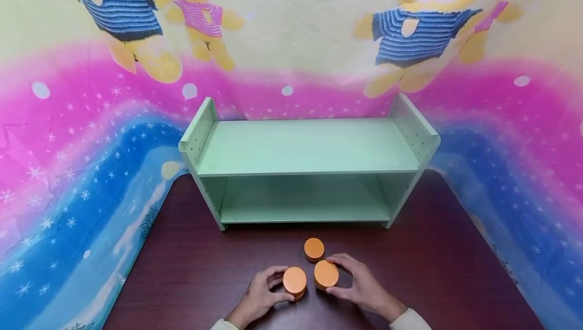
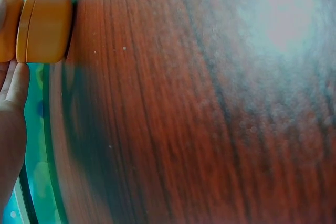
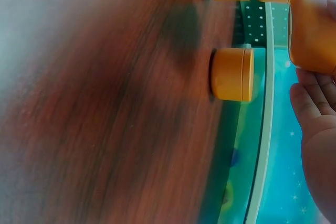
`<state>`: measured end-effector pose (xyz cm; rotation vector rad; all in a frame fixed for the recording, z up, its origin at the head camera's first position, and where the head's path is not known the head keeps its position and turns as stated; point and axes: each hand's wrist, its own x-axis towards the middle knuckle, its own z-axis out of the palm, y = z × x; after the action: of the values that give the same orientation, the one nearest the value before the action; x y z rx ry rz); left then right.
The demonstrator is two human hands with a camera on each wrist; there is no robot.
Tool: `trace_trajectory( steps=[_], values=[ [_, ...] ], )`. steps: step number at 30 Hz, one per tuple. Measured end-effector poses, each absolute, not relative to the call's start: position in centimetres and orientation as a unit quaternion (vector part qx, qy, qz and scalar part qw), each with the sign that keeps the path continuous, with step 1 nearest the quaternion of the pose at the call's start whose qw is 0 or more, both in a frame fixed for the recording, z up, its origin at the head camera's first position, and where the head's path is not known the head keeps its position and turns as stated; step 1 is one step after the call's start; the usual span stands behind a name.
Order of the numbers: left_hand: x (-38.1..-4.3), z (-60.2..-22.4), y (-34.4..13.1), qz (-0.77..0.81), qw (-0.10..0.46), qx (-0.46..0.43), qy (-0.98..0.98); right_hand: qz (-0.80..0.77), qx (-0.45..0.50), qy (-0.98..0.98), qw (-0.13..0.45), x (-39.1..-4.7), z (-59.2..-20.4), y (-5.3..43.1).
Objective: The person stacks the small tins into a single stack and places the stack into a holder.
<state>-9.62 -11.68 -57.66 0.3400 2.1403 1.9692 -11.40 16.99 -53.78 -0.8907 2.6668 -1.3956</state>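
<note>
Two small round orange lidded jars stand stacked near the front of the table, the upper jar [image 1: 294, 280] over the lower jar [image 2: 50, 29]. My left hand [image 1: 261, 293] grips the upper one from the left, thumb in front and fingers behind, with a fingertip right at the lower lid. To the right, my right hand [image 1: 362, 285] pinches another orange jar [image 1: 326, 275] between thumb and fingers. In the right wrist view this held jar [image 3: 314, 34] is raised off the table. Just behind it a single orange jar [image 1: 314, 249] stands upright on the tabletop.
A pale green two-tier shelf [image 1: 305, 148] stands at the back of the dark wood table [image 1: 182, 269], its side panels rising above the top board. A printed cloth [image 1: 287, 56] with bears hangs behind and along both sides.
</note>
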Motion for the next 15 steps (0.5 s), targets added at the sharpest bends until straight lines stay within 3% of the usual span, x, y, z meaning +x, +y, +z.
trace_trajectory(
  steps=[15],
  values=[
    [-9.6, -57.9, -11.7, 0.667, 0.093, 0.129, 0.728, -0.463, -0.32, 0.826, -0.001, -11.8, -53.1, 15.6]
  ],
)
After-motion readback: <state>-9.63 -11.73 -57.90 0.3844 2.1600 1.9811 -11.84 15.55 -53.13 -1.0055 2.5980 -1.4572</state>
